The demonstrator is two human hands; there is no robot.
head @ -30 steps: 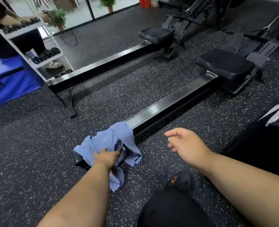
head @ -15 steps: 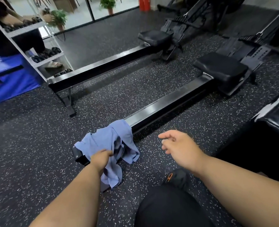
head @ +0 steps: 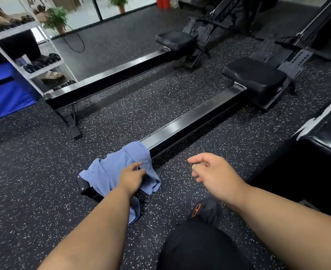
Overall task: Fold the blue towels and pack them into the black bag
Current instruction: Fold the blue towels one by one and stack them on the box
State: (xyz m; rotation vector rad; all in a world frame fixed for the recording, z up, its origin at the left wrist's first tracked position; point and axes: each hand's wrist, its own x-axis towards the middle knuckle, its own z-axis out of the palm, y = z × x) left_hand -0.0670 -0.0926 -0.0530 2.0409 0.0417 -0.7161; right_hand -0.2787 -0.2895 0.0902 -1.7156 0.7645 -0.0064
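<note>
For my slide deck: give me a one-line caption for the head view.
Left hand grips a crumpled blue towel draped over a rowing machine rail; right hand hovers empty nearby.

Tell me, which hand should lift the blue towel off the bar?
Probably the left hand: it already grips the blue towel draped over the rail's end. The right hand hovers beside it, holding nothing.

Soft matt cloth towel (head: 110, 172) over glossy black metal rail (head: 190, 123)

Two black rowing machines (head: 190, 123) on speckled floor (head: 34, 182), white shelf (head: 32, 55), potted plant (head: 55, 18)
</note>
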